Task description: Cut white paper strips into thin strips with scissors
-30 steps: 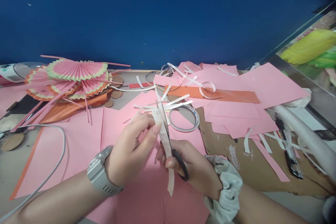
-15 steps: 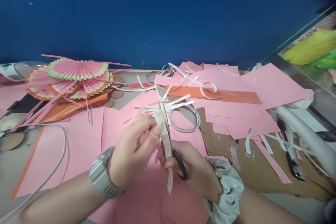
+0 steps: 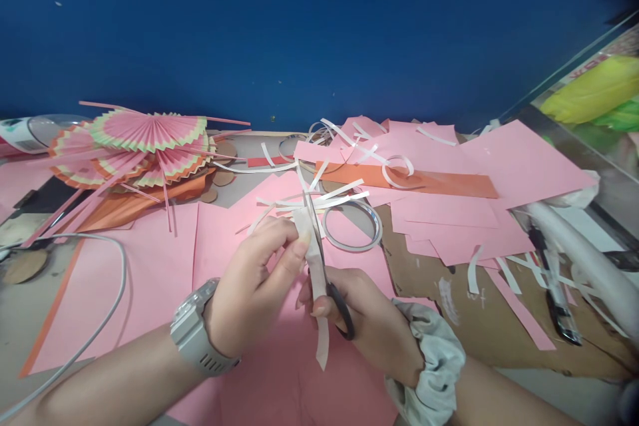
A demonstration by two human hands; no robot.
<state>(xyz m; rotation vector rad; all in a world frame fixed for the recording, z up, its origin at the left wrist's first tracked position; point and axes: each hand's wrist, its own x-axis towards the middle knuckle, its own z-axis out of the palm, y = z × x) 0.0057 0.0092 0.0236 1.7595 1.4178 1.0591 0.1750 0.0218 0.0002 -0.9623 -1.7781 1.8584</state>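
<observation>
My left hand (image 3: 252,286), with a grey watch on its wrist, pinches the upper end of a pale paper strip (image 3: 316,273). My right hand (image 3: 367,319), a grey scrunchie round its wrist, grips black-handled scissors (image 3: 324,266). The blades point away from me and run along the strip. The strip's lower end hangs below the scissor handle over pink paper (image 3: 150,273).
Folded pink paper fans (image 3: 144,146) are stacked at the back left. A tape ring (image 3: 352,226) lies just past the hands. Pink sheets, an orange strip (image 3: 414,180) and white offcuts cover the right side. A grey cable (image 3: 104,306) loops on the left. A black cutter (image 3: 554,293) lies on brown cardboard.
Both hands and the strip have shifted very slightly to the right; the grip on strip and scissors is the same.
</observation>
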